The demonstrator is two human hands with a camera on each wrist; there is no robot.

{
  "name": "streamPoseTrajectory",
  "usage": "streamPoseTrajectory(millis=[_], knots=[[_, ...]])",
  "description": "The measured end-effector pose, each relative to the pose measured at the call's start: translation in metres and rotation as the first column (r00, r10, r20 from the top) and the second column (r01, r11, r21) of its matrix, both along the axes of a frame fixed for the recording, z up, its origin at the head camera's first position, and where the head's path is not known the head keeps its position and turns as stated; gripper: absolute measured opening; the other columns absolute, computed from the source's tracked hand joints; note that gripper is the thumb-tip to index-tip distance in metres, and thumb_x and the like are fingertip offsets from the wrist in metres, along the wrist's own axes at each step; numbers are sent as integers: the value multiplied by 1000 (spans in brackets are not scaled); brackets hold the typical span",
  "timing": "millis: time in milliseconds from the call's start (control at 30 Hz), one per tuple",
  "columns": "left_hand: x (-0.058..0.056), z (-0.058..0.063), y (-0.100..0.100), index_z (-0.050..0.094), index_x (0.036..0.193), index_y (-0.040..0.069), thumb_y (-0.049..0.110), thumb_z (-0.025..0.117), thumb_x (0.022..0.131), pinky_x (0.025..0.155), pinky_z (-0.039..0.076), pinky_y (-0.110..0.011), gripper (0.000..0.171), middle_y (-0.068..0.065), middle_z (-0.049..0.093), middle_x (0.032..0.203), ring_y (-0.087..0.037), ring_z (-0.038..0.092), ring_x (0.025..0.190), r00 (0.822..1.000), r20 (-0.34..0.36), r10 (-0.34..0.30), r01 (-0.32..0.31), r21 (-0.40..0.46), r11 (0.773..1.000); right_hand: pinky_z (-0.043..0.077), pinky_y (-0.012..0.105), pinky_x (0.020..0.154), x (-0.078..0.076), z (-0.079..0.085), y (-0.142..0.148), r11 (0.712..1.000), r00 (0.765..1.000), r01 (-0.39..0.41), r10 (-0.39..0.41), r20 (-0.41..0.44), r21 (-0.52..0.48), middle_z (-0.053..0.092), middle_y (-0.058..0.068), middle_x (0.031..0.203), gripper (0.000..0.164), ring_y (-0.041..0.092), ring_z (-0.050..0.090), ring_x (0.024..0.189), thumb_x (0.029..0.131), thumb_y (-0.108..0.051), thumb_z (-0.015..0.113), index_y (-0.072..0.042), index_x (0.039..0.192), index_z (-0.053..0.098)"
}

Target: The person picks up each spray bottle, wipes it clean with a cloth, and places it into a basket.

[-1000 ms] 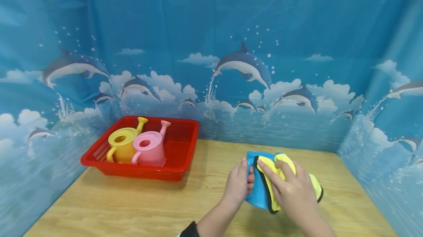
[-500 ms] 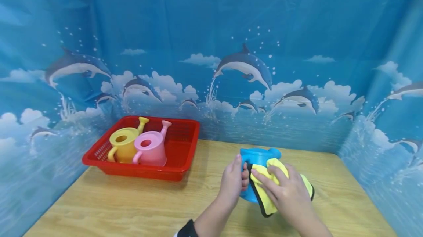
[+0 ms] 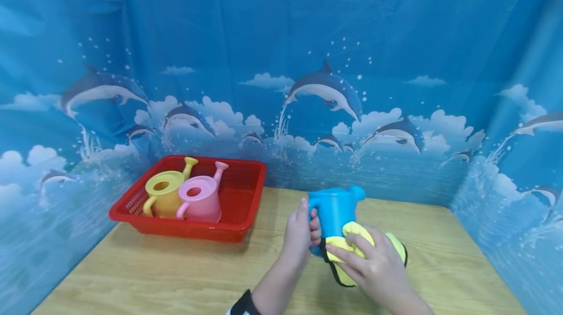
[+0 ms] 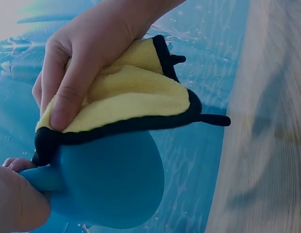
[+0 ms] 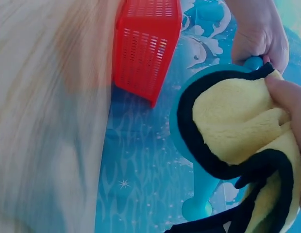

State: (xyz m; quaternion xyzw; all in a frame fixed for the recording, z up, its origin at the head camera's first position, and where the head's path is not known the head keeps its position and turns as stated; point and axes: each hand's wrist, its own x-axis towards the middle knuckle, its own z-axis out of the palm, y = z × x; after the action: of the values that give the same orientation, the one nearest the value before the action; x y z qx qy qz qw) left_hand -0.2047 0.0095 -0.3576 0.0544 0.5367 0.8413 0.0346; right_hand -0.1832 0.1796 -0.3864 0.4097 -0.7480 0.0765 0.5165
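A blue watering can (image 3: 336, 212) is held upright over the right part of the table, its spout pointing to the right. My left hand (image 3: 299, 233) grips its handle, with the fingers wrapped round it. In my right hand (image 3: 377, 263) is a yellow cloth (image 3: 358, 232) with black edging, bunched between fingers and thumb and pressed against the can's lower side. The left wrist view shows the cloth (image 4: 136, 92) lying over the can's body (image 4: 111, 179). Seen from the right wrist, the cloth (image 5: 233, 116) covers most of the can's base.
A red plastic basket (image 3: 189, 229) stands at the back left of the wooden table (image 3: 211, 276). Inside it are a yellow watering can (image 3: 167, 198) and a pink watering can (image 3: 203, 202). A blue curtain (image 3: 246, 36) printed with dolphins hangs behind and at both sides.
The blue watering can has been tipped more upright and moved left and slightly up. The cloth in my right hand has slid down from its upper body to its lower side.
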Motion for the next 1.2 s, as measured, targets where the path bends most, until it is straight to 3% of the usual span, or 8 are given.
streamPoseTrajectory(millis=[300, 433, 600, 700, 900, 1200], knots=[[6, -4, 13, 35, 69, 16, 43, 31, 105, 42, 21, -19, 45, 6, 27, 52, -8, 21, 43, 998, 50, -38, 41, -68, 997, 43, 43, 75, -8, 2, 11, 996, 1000, 3, -4, -12, -86, 62, 3, 86, 35, 32, 57, 86, 102, -40, 45, -28, 96, 77], [10, -5, 17, 35, 69, 16, 44, 31, 104, 41, 20, -19, 45, 6, 27, 52, -8, 21, 43, 996, 59, -72, 77, -94, 993, 41, 39, 83, -15, 5, 18, 989, 999, -44, 40, -29, -141, 62, 7, 85, 35, 30, 55, 83, 101, -39, 49, -22, 92, 78], [17, -7, 25, 35, 68, 16, 44, 31, 104, 41, 21, -19, 46, 6, 29, 51, -8, 23, 42, 988, 59, -145, 151, -125, 981, 35, 25, 99, -21, 13, 30, 969, 994, -103, 92, -61, -225, 61, 13, 83, 34, 30, 53, 82, 98, -38, 54, -14, 87, 77], [21, -6, 26, 34, 66, 16, 46, 32, 104, 41, 22, -19, 48, 5, 29, 51, -9, 24, 42, 984, 55, -170, 176, -140, 974, 33, 23, 100, -22, 16, 32, 959, 992, -120, 103, -78, -256, 60, 14, 82, 33, 30, 51, 82, 97, -37, 56, -14, 87, 77], [23, 0, 22, 33, 65, 15, 46, 31, 104, 40, 20, -19, 50, 5, 28, 50, -8, 22, 41, 990, 39, -138, 142, -109, 984, 34, 25, 100, -19, 18, 27, 950, 979, -195, 175, -100, -244, 60, 15, 82, 30, 31, 51, 84, 97, -33, 57, -14, 86, 77], [16, 5, 8, 30, 63, 16, 48, 32, 103, 41, 19, -20, 51, 5, 25, 50, -9, 20, 41, 996, 56, -72, 73, -28, 997, 37, 26, 96, -18, 14, 15, 942, 957, -284, 269, -103, -179, 60, 13, 81, 26, 30, 51, 83, 97, -29, 57, -16, 90, 78]])
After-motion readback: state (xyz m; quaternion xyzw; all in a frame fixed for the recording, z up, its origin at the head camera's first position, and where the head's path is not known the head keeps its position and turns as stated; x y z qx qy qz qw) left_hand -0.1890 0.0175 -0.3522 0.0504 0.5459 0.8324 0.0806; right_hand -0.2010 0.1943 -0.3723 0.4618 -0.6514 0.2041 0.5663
